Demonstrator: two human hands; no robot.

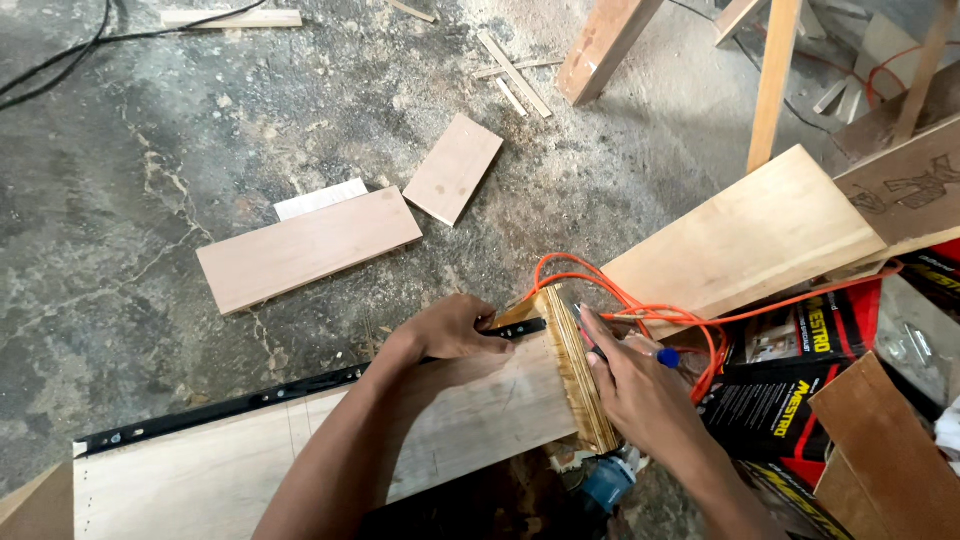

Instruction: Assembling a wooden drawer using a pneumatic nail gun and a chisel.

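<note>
The left hand (455, 328) presses flat on a black drawer slide (300, 385) laid along the plywood board's (470, 420) edge. The right hand (640, 395) pinches a blue-capped pen (625, 340) at the board's layered end. No screws show, so fixing appears undone.

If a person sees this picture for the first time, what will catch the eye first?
Probably the bright orange cable, looping at centre right over the end of the plywood board. Next come the two hands on that board: the left hand presses the black metal rail along its edge, and the right hand holds a blue-capped pen at its layered end.
</note>
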